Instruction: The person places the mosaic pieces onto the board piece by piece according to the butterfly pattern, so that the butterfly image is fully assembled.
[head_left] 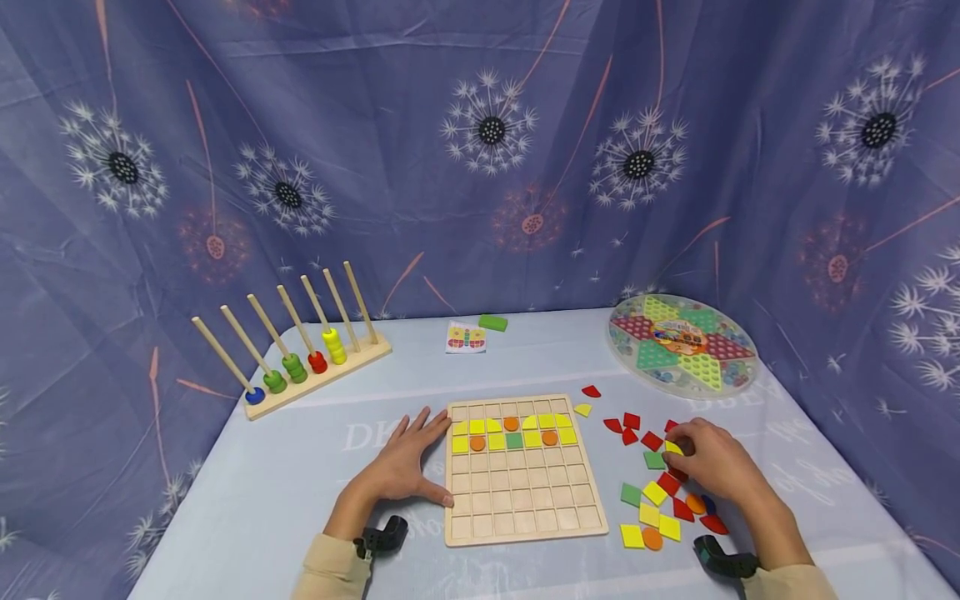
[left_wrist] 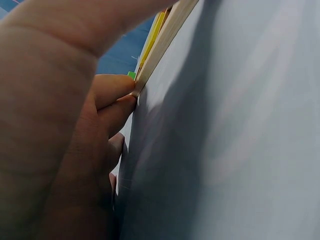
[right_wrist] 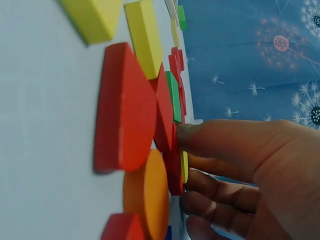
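Note:
A wooden grid board (head_left: pixel 525 525) lies on the table, with two rows of yellow, orange and green pieces in its upper cells. My left hand (head_left: pixel 405 462) rests at the board's left edge, fingers spread, thumb and fingertips touching the rim. In the left wrist view the fingers (left_wrist: pixel 117 87) meet the wooden edge (left_wrist: pixel 167 37). Right of the board, my right hand (head_left: pixel 712 458) pinches a yellow piece with a curved edge (head_left: pixel 673 448) between thumb and fingers, low over the loose pieces. Beneath it in the right wrist view lie red pieces (right_wrist: pixel 135 110) and an orange disc (right_wrist: pixel 155 195).
Loose pieces, such as a yellow square (head_left: pixel 632 536) and a green square (head_left: pixel 631 494), lie scattered at the right. A peg stand with coloured beads (head_left: pixel 318 379) stands back left. Behind the board are a pattern card (head_left: pixel 466 338), a green block (head_left: pixel 492 322) and a round star-patterned game board (head_left: pixel 682 342).

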